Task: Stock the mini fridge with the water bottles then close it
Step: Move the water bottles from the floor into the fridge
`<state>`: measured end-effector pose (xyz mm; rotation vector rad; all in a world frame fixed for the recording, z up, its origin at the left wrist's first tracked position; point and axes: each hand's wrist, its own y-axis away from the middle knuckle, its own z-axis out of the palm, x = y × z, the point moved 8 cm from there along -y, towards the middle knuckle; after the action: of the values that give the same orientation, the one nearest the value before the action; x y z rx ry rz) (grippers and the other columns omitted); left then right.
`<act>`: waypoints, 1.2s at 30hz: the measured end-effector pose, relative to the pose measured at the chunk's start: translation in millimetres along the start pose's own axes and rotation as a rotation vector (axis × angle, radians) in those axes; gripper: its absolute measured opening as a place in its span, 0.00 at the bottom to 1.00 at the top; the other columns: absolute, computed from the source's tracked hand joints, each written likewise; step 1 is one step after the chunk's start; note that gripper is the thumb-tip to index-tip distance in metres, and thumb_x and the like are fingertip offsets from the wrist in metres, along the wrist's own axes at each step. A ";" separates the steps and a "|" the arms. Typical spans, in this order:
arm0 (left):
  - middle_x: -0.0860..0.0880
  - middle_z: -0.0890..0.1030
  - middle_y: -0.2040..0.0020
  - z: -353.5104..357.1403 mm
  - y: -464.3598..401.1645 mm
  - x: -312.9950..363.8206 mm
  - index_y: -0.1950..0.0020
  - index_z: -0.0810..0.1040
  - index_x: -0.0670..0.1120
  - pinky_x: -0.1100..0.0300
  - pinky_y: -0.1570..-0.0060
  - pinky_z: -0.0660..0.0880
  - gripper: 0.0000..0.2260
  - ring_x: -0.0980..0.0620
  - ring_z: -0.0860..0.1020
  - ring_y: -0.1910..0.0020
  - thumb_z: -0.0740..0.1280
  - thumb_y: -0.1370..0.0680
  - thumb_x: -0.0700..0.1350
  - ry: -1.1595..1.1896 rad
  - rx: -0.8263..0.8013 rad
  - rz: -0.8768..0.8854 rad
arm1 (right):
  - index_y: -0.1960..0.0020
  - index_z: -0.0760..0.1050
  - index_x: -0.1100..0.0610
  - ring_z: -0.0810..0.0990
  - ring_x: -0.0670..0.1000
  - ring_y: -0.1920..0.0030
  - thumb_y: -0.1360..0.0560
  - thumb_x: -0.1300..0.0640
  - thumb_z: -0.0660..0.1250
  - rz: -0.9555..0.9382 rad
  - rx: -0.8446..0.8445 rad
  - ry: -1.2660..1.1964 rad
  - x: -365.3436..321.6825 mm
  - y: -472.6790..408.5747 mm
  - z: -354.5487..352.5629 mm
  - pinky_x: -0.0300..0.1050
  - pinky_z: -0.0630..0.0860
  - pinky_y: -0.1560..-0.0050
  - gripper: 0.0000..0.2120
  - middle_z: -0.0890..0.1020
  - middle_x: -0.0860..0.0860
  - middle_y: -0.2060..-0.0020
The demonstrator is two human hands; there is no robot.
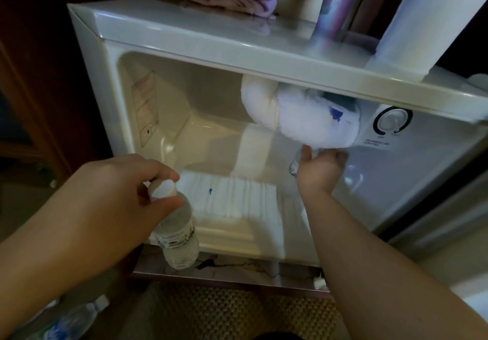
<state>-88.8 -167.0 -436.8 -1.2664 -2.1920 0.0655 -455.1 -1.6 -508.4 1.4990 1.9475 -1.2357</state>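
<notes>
- Mini fridge (184,38): door open, cavity facing the viewer; the interior floor is lined with white ridged padding (237,202), probably to soak up meltwater.
- Frost mass (306,117): a thick white build-up hangs from the upper right of the cavity beside the temperature dial (393,123), cutting the headroom there, which likely explains the low reach.
- Right hand (320,170): reaches deep into the right side under the frost, its grip curled round a water bottle (293,168) of which only a strip of label shows; apparently setting it upright against the wall to leave the centre free.
- Left hand (124,189): grip pinched on the white cap of a second water bottle (177,231), which hangs upright at the fridge's front lip, seemingly staged for loading.
- Third water bottle (76,318): lies on the floor at lower left, near the left forearm, not yet stocked.
- Fridge top: carries a pink cloth (227,0), an iridescent tumbler (335,9) and a white roll (433,20).
</notes>
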 end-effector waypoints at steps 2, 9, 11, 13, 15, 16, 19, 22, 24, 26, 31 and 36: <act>0.68 0.77 0.62 6.1 -3.8 4.1 0.46 0.76 0.74 0.63 0.68 0.79 0.15 0.65 0.79 0.68 0.62 0.31 0.71 -0.006 0.026 -0.017 | 0.37 0.78 0.66 0.73 0.65 0.35 0.20 0.47 0.70 -0.009 -0.019 0.016 -0.3 7.8 0.3 0.53 0.71 0.36 0.24 0.75 0.67 0.41; 0.67 0.81 0.60 36.5 -30.3 4.2 0.44 0.81 0.66 0.71 0.66 0.71 0.15 0.71 0.80 0.59 0.77 0.30 0.62 0.061 0.041 -0.122 | 0.34 0.78 0.60 0.80 0.60 0.40 0.17 0.46 0.66 0.097 -0.019 -0.098 4.2 7.2 4.4 0.43 0.69 0.47 0.20 0.80 0.58 0.39; 0.65 0.82 0.57 47.8 -41.8 6.0 0.43 0.82 0.63 0.70 0.64 0.72 0.16 0.73 0.79 0.55 0.79 0.29 0.59 0.144 0.049 -0.148 | 0.38 0.79 0.62 0.78 0.59 0.38 0.18 0.48 0.67 0.127 0.038 -0.059 6.6 0.8 -2.9 0.43 0.68 0.46 0.18 0.79 0.59 0.38; 0.64 0.83 0.54 61.6 -52.9 8.9 0.41 0.83 0.60 0.67 0.61 0.74 0.17 0.66 0.81 0.57 0.81 0.28 0.55 0.222 0.046 -0.187 | 0.38 0.78 0.61 0.77 0.59 0.36 0.18 0.48 0.66 0.164 0.008 -0.036 12.5 -5.3 -3.0 0.44 0.68 0.45 0.17 0.78 0.59 0.37; 0.63 0.83 0.53 73.4 -63.5 14.2 0.40 0.84 0.57 0.66 0.59 0.75 0.18 0.64 0.81 0.56 0.81 0.28 0.54 0.257 0.055 -0.195 | 0.38 0.78 0.60 0.77 0.59 0.37 0.18 0.47 0.66 0.179 -0.028 0.001 14.5 -7.9 -1.7 0.44 0.68 0.46 0.18 0.78 0.58 0.38; 0.63 0.83 0.53 78.3 -68.7 16.3 0.40 0.84 0.57 0.66 0.59 0.75 0.18 0.63 0.81 0.56 0.81 0.28 0.53 0.270 0.062 -0.197 | 0.37 0.79 0.58 0.77 0.59 0.37 0.19 0.46 0.67 0.173 -0.019 0.016 14.0 -9.0 -2.1 0.45 0.70 0.45 0.18 0.78 0.57 0.37; 0.63 0.82 0.53 93.5 -84.3 19.6 0.41 0.84 0.57 0.66 0.59 0.75 0.17 0.63 0.81 0.55 0.82 0.28 0.53 0.318 0.072 -0.223 | 0.32 0.77 0.54 0.78 0.59 0.34 0.21 0.43 0.70 0.229 -0.016 -0.036 12.9 -10.1 -2.7 0.48 0.75 0.40 0.22 0.79 0.54 0.34; 0.62 0.83 0.53 111.2 -99.1 28.0 0.40 0.85 0.55 0.62 0.56 0.79 0.18 0.63 0.81 0.55 0.82 0.28 0.51 0.365 0.066 -0.228 | 0.27 0.72 0.54 0.75 0.59 0.30 0.24 0.43 0.74 0.308 -0.012 -0.135 19.4 -6.7 -3.3 0.51 0.74 0.37 0.29 0.78 0.55 0.31; 0.59 0.84 0.52 122.9 -108.8 34.1 0.38 0.84 0.54 0.56 0.54 0.83 0.19 0.61 0.82 0.54 0.82 0.28 0.50 0.392 0.065 -0.233 | 0.24 0.68 0.57 0.73 0.60 0.29 0.25 0.46 0.76 0.287 -0.026 -0.104 21.5 -0.6 -3.7 0.52 0.73 0.36 0.35 0.75 0.58 0.29; 0.57 0.85 0.51 134.3 -119.7 39.1 0.36 0.84 0.53 0.56 0.55 0.83 0.21 0.59 0.83 0.53 0.82 0.28 0.51 0.414 0.063 -0.236 | 0.21 0.61 0.58 0.70 0.62 0.27 0.25 0.51 0.77 0.309 -0.056 -0.129 23.4 5.6 -2.1 0.55 0.72 0.33 0.39 0.70 0.60 0.25; 0.53 0.86 0.44 158.8 -148.2 59.7 0.33 0.83 0.49 0.57 0.44 0.80 0.22 0.54 0.83 0.50 0.80 0.26 0.49 0.465 0.081 -0.208 | 0.17 0.49 0.57 0.66 0.65 0.27 0.23 0.60 0.72 0.320 -0.147 -0.107 17.8 28.0 -5.9 0.56 0.69 0.31 0.43 0.60 0.62 0.23; 0.50 0.79 0.50 174.5 -160.2 75.4 0.34 0.82 0.48 0.62 0.49 0.69 0.17 0.46 0.80 0.47 0.74 0.21 0.53 0.274 0.071 -0.157 | 0.18 0.50 0.56 0.69 0.63 0.30 0.23 0.59 0.69 0.234 -0.262 0.008 17.3 55.1 -16.2 0.55 0.73 0.35 0.41 0.62 0.60 0.26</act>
<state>-330.7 -150.7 -491.7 -0.9974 -2.0242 -0.0877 -407.6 23.7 -534.8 1.5422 1.7967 -0.8424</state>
